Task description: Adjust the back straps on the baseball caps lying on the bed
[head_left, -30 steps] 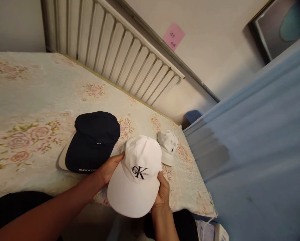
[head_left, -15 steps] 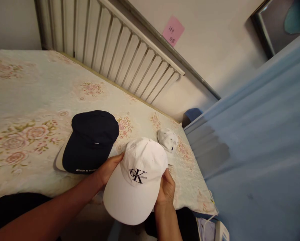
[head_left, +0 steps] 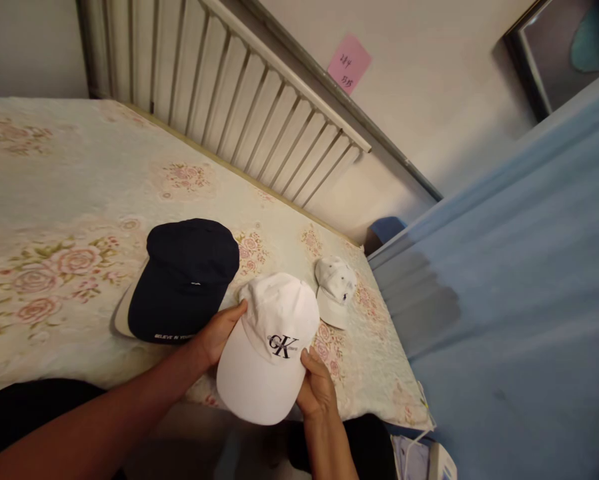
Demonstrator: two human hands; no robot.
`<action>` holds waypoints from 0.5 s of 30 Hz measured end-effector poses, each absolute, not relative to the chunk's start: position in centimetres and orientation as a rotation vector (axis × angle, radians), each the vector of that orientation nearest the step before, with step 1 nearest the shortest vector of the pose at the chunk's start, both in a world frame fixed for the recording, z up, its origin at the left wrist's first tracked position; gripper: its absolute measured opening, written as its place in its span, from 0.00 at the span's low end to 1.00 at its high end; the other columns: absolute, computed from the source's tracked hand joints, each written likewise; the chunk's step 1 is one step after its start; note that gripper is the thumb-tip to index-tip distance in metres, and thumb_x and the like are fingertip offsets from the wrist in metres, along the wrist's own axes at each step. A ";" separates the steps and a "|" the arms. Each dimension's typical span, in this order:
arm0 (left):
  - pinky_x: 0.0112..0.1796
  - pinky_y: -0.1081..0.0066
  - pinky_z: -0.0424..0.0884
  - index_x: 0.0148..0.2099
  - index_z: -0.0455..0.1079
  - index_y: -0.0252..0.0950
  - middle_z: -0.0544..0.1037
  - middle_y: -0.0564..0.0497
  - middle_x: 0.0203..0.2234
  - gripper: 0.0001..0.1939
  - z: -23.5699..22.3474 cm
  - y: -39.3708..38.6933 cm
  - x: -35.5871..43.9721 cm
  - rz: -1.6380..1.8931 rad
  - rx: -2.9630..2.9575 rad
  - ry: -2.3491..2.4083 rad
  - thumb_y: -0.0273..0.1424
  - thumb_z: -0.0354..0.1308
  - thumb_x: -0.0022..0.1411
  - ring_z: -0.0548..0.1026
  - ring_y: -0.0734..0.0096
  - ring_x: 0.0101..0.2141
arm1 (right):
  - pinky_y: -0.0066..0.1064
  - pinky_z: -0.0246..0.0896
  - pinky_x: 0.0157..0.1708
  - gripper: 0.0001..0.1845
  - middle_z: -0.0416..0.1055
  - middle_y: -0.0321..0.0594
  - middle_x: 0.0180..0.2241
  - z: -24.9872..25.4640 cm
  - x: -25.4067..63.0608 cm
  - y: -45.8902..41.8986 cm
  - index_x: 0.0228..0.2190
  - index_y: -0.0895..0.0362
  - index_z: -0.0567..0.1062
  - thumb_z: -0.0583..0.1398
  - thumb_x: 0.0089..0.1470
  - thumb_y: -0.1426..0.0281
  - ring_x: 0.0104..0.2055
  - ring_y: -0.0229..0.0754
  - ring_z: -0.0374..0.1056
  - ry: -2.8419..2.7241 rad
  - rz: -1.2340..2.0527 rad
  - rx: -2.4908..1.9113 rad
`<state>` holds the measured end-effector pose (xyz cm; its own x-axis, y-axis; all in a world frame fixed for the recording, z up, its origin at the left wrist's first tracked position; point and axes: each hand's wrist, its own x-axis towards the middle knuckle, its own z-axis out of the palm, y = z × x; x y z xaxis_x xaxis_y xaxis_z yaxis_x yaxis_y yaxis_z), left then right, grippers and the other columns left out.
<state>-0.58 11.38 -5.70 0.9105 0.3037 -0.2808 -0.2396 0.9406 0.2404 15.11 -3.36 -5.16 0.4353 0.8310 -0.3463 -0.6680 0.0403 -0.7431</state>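
Observation:
A white baseball cap point(head_left: 262, 380) with black CK lettering is held between my two hands over the near edge of the bed, its brim towards me. My left hand point(head_left: 218, 335) grips its left side, thumb on the fabric by the crown. On the other side, my right hand point(head_left: 318, 381) has its thumb on the front near the lettering, with the fingers partly hidden beneath. Left of it a dark navy cap point(head_left: 189, 280) lies on the bed, with light lettering along its brim. A smaller white cap point(head_left: 335, 283) with a tiny dark logo rests further back on the right.
The bed point(head_left: 79, 200) has a floral cover and a slatted rail point(head_left: 259, 107) along its far side. A blue curtain point(head_left: 519, 267) hangs on the right. A pink note point(head_left: 349, 63) is on the wall. At the lower right are a cable and a white box point(head_left: 442, 461).
The white CK cap has turned and tilted slightly, its brim drawing up from the lower edge. My right hand has shifted left and lower along it. More of the small white cap shows.

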 end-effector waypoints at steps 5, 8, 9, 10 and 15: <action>0.45 0.60 0.70 0.54 0.68 0.25 0.82 0.39 0.35 0.25 -5.5 11.4 -0.6 0.350 0.198 0.321 0.40 0.48 0.64 0.79 0.53 0.40 | 0.35 0.67 0.47 0.10 0.79 0.39 0.33 -6.5 15.7 -3.1 0.32 0.57 0.78 0.67 0.43 0.75 0.37 0.42 0.74 -0.146 1.108 -1.055; 0.44 0.60 0.70 0.53 0.69 0.25 0.82 0.39 0.34 0.25 -6.0 11.6 -0.5 0.368 0.190 0.318 0.40 0.50 0.63 0.79 0.53 0.40 | 0.35 0.64 0.52 0.11 0.79 0.41 0.38 -7.0 15.2 -3.4 0.36 0.58 0.77 0.66 0.46 0.71 0.43 0.43 0.73 -0.176 1.109 -1.070; 0.44 0.60 0.71 0.52 0.69 0.25 0.82 0.39 0.34 0.25 -6.2 11.7 -0.5 0.374 0.186 0.322 0.41 0.50 0.62 0.79 0.53 0.40 | 0.37 0.62 0.53 0.12 0.78 0.42 0.40 -7.1 14.9 -3.7 0.37 0.57 0.77 0.65 0.47 0.70 0.46 0.44 0.72 -0.189 1.112 -1.079; 0.44 0.60 0.71 0.52 0.69 0.26 0.82 0.39 0.34 0.25 -6.4 11.7 -0.5 0.381 0.180 0.329 0.41 0.51 0.62 0.79 0.52 0.39 | 0.38 0.62 0.54 0.13 0.77 0.42 0.41 -7.3 14.5 -4.0 0.38 0.57 0.77 0.65 0.48 0.69 0.48 0.44 0.71 -0.203 1.118 -1.087; 0.42 0.58 0.71 0.51 0.70 0.26 0.82 0.38 0.34 0.26 -6.4 11.6 -0.5 0.338 0.154 0.338 0.43 0.51 0.61 0.78 0.50 0.39 | 0.44 0.55 0.59 0.17 0.75 0.41 0.46 -7.6 12.7 -5.6 0.41 0.53 0.76 0.64 0.46 0.70 0.53 0.47 0.67 -0.312 1.228 -1.064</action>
<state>-0.50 11.62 -6.38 0.8881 0.3493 -0.2987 -0.2985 0.9326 0.2031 12.72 -5.61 -7.57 0.3641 0.8711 -0.3295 -0.6085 -0.0453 -0.7923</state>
